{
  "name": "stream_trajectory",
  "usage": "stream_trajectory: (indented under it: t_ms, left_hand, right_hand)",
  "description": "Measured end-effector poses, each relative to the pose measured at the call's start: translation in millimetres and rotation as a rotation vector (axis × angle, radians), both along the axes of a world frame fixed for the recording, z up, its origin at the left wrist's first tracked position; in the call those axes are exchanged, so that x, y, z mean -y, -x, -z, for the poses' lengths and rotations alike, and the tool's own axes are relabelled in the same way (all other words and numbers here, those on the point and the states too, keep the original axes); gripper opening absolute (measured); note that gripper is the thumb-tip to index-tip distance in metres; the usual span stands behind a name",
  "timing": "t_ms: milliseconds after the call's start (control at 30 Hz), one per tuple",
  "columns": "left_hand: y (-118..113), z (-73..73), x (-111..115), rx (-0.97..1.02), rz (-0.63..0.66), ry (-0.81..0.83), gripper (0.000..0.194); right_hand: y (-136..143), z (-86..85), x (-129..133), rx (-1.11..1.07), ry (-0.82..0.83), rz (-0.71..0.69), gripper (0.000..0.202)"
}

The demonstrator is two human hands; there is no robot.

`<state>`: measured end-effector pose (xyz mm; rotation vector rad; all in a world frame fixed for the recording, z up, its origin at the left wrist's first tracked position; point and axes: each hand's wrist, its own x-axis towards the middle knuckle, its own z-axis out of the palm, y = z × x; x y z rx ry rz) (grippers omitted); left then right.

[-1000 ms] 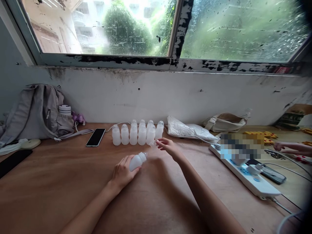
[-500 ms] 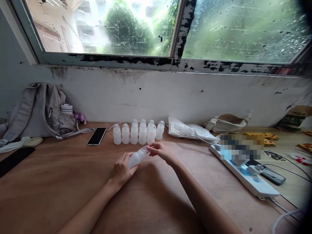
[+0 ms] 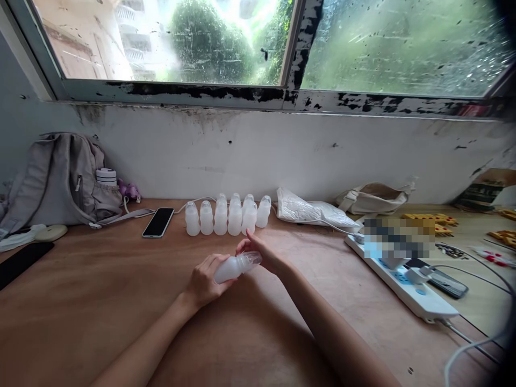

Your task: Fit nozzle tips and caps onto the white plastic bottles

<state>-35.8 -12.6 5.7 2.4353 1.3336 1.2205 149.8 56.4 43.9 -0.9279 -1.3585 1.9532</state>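
My left hand (image 3: 205,279) is wrapped round the body of a small frosted white plastic bottle (image 3: 229,270) above the brown table (image 3: 121,301). The bottle lies nearly on its side, its clear cap (image 3: 252,258) pointing right. Beside that cap is my right hand (image 3: 261,251), thumb raised and apart from the fingers, which reach behind the bottle's neck. Whether those fingers touch the bottle is hard to make out. Several similar bottles (image 3: 220,216) with clear caps stand upright in a cluster beyond my hands.
A phone (image 3: 158,222) lies left of the upright bottles, near a grey backpack (image 3: 60,177). To their right are a silvery white pouch (image 3: 314,209) and a beige bag (image 3: 374,198). A white power strip (image 3: 427,306) with plugs and cables runs along the right side.
The held bottle has tipped from a slant to nearly level. My right fingers have come off the cap's tip and shifted left behind the neck, with the thumb lifted.
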Motion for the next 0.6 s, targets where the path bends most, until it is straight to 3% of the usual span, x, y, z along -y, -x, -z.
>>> stream_trajectory:
  t_ms: [300, 600]
  left_hand:
    - [7.3, 0.4, 4.8, -0.069, 0.104, -0.055, 0.042]
    - [12.2, -0.9, 9.6, -0.137, 0.075, -0.010, 0.040]
  right_hand:
    - [12.9, 6.9, 13.3, 0.003, 0.064, -0.087, 0.049]
    - [23.0, 13.0, 18.0, 0.032, 0.064, -0.040, 0.045]
